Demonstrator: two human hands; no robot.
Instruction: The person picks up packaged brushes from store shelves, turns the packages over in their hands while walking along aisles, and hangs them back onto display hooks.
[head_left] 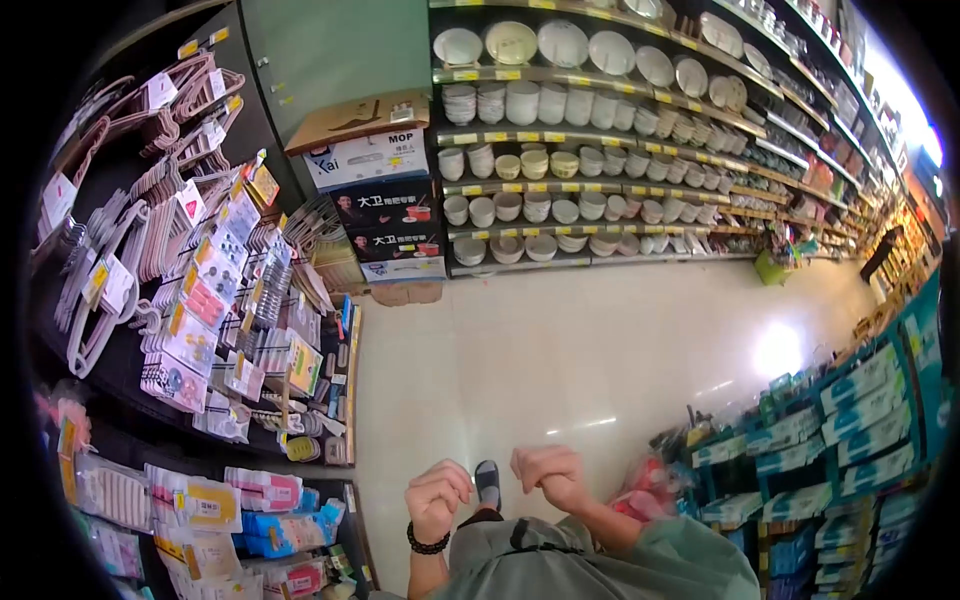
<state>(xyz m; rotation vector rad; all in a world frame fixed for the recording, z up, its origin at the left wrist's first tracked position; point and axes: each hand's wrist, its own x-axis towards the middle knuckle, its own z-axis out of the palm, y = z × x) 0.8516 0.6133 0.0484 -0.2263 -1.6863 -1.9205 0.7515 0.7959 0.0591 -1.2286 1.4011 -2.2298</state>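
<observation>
My left hand point(437, 497), with a dark beaded bracelet point(427, 541) at its wrist, is raised in front of my body. Its fingers are curled in, and nothing shows in them. To its right, my right hand point(552, 476) is held up at about the same height with bent fingers, also with no object showing. The hands are apart from each other and touch no goods. Below them are my grey-green clothing point(520, 560) and one foot in a dark shoe point(487, 480) on the pale tiled floor point(560, 340).
On the left hang clothes hangers point(160, 220) and packaged goods point(205, 290). Shelves of bowls point(535, 205) and plates point(563, 46) run along the back, beside stacked mop boxes point(385, 205). Packs of goods point(865, 400) fill the right rack. A green bin point(770, 268) stands farther off.
</observation>
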